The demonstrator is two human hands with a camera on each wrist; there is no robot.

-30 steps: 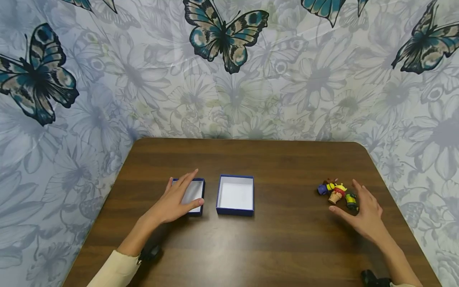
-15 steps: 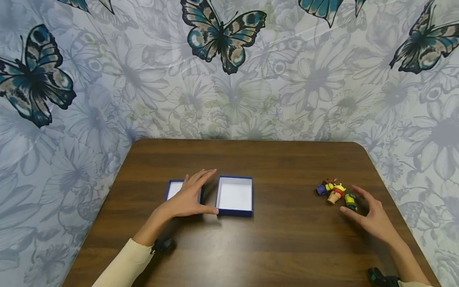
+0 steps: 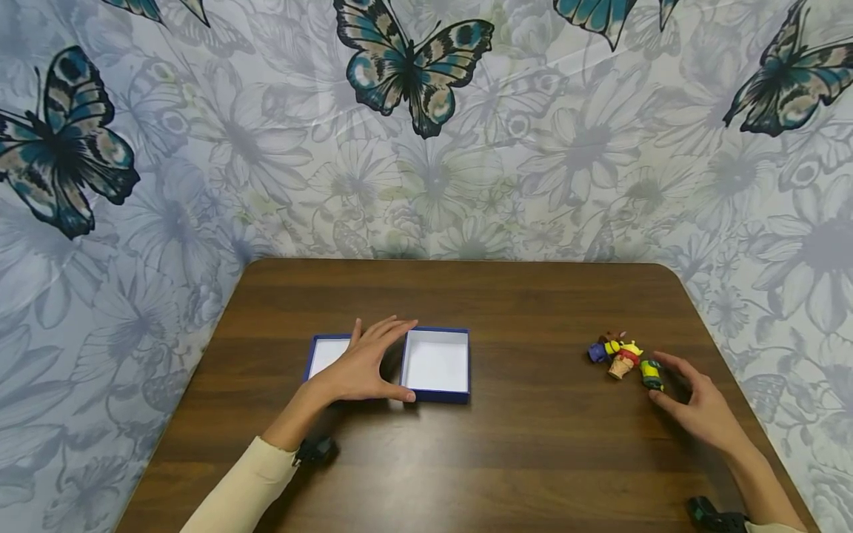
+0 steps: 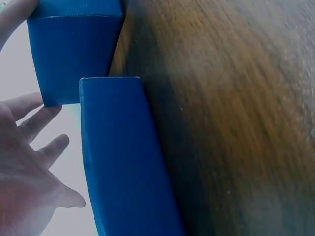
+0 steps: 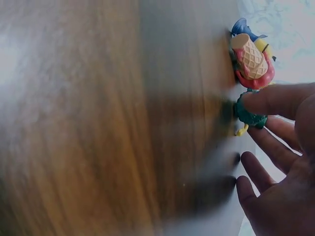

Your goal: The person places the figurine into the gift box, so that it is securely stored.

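Observation:
Two shallow blue boxes with white insides stand side by side on the table. My left hand point(image 3: 360, 368) reaches over the left box point(image 3: 326, 354) and grips the left end of the right box point(image 3: 437, 360), thumb at its near corner and fingers at its far corner. In the left wrist view, the walls of the right box point(image 4: 74, 59) and left box point(image 4: 125, 157) show. My right hand point(image 3: 706, 407) pinches a small green-and-yellow toy figure point(image 3: 651, 375) between thumb and forefinger; the right wrist view shows the thumb over the green figure point(image 5: 249, 117).
Beside the green figure lie a red-and-yellow figure with an ice-cream cone point(image 3: 625, 360) and a blue-and-yellow figure point(image 3: 602, 349). The brown wooden table point(image 3: 533, 311) has rounded far corners. A butterfly-patterned cloth point(image 3: 466, 185) hangs behind it.
My left hand has moved right from above the left box to the left end of the right box. My right hand has narrowed around the green figure, its thumb drawing back rightward.

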